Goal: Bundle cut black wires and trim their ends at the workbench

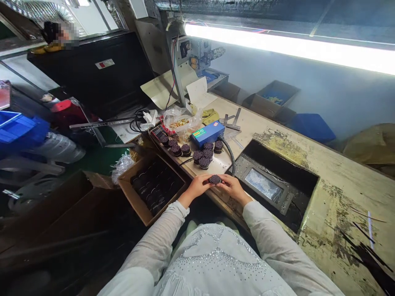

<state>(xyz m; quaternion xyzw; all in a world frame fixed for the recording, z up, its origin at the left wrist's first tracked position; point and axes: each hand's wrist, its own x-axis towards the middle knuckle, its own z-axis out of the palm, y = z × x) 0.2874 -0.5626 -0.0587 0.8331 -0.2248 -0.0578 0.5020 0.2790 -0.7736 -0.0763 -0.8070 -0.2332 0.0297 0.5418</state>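
Note:
Between my two hands, just over the near edge of the workbench, is a round bundle of thin dark rods or wires, its speckled end facing up. My left hand is closed on its left side. From the right, my right hand grips the same bundle with bent fingers. Just beyond my hands a cluster of similar dark bundles stands upright on the bench. More such bundles stand farther left, by the bench edge. What the rods are made of I cannot tell.
A blue box with a black hose sits behind the bundles. To the right, a recess in the bench holds a metal-framed tray of shiny liquid. At left stands a cardboard box of dark bundles. Long dark strands lie at lower right.

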